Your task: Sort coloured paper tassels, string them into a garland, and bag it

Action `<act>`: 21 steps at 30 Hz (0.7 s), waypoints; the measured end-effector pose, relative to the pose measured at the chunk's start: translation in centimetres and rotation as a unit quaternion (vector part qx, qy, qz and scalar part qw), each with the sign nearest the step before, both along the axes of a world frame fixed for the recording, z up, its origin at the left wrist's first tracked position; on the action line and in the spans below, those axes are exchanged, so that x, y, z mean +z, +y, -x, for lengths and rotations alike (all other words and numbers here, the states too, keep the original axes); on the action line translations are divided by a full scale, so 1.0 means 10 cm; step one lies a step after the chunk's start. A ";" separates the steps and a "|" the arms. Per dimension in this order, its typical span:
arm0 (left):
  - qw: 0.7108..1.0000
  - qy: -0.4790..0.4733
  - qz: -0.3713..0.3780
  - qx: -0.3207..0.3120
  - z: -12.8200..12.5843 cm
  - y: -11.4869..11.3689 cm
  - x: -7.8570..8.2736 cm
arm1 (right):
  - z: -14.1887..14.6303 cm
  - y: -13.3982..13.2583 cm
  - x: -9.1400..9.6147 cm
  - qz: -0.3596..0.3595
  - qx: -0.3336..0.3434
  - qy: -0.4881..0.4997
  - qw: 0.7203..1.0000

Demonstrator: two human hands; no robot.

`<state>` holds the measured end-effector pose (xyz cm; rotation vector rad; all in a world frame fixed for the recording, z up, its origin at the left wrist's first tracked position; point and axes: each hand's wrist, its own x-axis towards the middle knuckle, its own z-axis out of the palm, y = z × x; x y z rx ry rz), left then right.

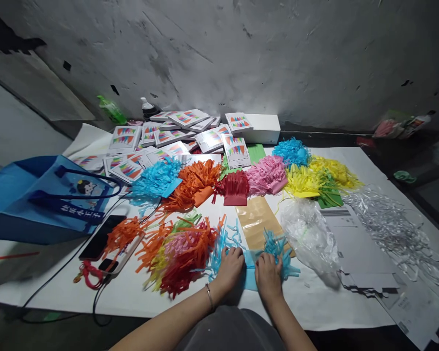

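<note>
A blue fringed tissue-paper tassel point(250, 280) lies on the table in front of me, its plain middle between my hands and its cut strips spreading to both sides. My left hand point(229, 269), with a bracelet on the wrist, is curled onto its left part. On the right part, my right hand point(268, 275) holds the paper with bent fingers; the fingertips are partly hidden. Just left of my left hand rests a pile of red, pink, yellow and orange tassels point(186, 253). Beyond my hands is a brown paper sheet or envelope point(258, 217).
Across the middle runs a row of tassel bunches, including red point(235, 187), pink point(267, 174) and yellow point(303, 180). Behind are printed packets point(186, 118). A blue bag point(29, 195) and phones point(101, 237) sit left; clear plastic point(307, 234), cardboard point(358, 248) and silver strips point(391, 224) right.
</note>
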<state>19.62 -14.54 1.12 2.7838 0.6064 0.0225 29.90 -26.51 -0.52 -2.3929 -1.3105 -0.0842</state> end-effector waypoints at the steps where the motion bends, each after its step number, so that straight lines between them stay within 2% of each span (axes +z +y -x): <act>1: 0.999 -0.003 -0.005 -0.031 0.01 0.00 -0.01 | 0.00 -0.01 -0.02 -0.003 0.014 0.000 1.000; 4: 0.990 -0.007 -0.029 -0.140 0.03 -0.02 -0.04 | -0.01 -0.06 -0.08 -0.012 0.070 0.000 0.997; 6: 0.985 -0.002 -0.034 -0.170 0.01 0.00 -0.06 | 0.00 -0.09 -0.12 -0.017 0.094 -0.001 0.995; 11: 0.991 0.014 0.009 -0.130 -0.16 0.14 0.02 | 0.01 -0.08 -0.16 -0.022 0.113 -0.003 0.993; 15: 0.992 -0.003 0.003 -0.125 -0.17 0.17 0.12 | 0.01 -0.01 -0.20 -0.027 0.100 0.000 0.995; 18: 0.987 -0.026 -0.008 -0.158 -0.06 0.07 0.08 | -0.01 0.01 -0.20 -0.029 0.081 0.014 0.996; 21: 0.988 -0.026 -0.013 -0.152 0.06 -0.01 -0.03 | -0.04 0.01 -0.16 -0.029 0.066 0.029 0.997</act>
